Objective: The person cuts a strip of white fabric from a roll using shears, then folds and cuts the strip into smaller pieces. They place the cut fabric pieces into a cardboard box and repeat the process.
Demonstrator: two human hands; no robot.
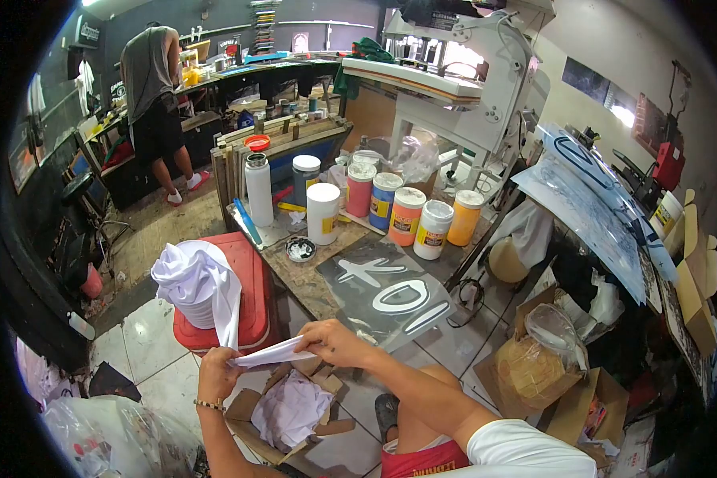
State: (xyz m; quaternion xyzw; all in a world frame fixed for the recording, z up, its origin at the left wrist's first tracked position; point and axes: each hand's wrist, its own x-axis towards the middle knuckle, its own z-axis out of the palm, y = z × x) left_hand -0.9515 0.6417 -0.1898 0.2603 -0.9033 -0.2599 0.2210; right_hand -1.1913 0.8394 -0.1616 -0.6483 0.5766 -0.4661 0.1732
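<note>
A strip of white cloth (271,353) is pulled out between my two hands, over an open cardboard box. My left hand (218,373), with a beaded bracelet at the wrist, is closed on its left end. The other end is pinched in the fingers of my right hand (328,342). From my left hand the cloth runs up to a bunched white heap on a white bucket (195,311). That bucket stands on a red cooler (255,275). Crumpled white cloth (291,408) lies in the cardboard box (243,413) below my hands.
Several ink jars, among them a white jar (323,215), stand on a low table beside a printed clear sheet (384,295). Wooden frames (227,171) lean behind. A large press (486,103) is at the back. Another person (151,88) stands at the far bench.
</note>
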